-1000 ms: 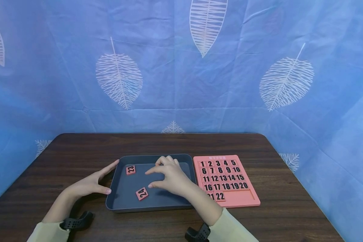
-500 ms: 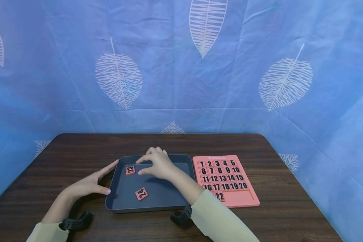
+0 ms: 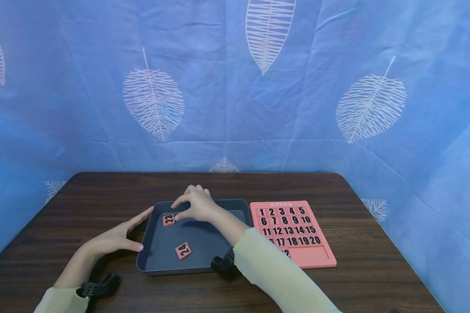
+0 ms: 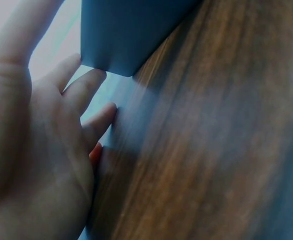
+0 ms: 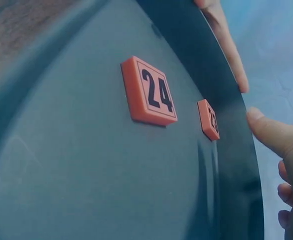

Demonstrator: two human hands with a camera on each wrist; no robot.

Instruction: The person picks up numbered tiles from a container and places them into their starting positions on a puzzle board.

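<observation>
My left hand [image 3: 115, 239] lies spread at the left side of the dark grey tray [image 3: 196, 268], index finger and thumb against its rim. In the left wrist view the straight fingers of the left hand [image 4: 56, 115] reach the tray's outer wall [image 4: 121, 40]. My right hand [image 3: 197, 205] hovers over the back of the tray, thumb and index finger apart. Its thumb tip is close to the right edge of the pink number tile 23 [image 3: 168, 220]; the right wrist view shows a gap between them. The pink tile 24 [image 5: 150, 92] lies tilted nearer the front.
Right of the tray lies a pink number puzzle board [image 3: 313, 256], with rows of numbered tiles and an unfilled stretch in its bottom row. My right sleeve [image 3: 276, 269] covers its lower left corner. The dark wooden table [image 3: 368, 278] ends before a blue leaf-patterned cloth [image 3: 227, 108].
My right hand has moved left and back across the tray, from above its middle to tile 23. The left hand and both tiles stay in place.
</observation>
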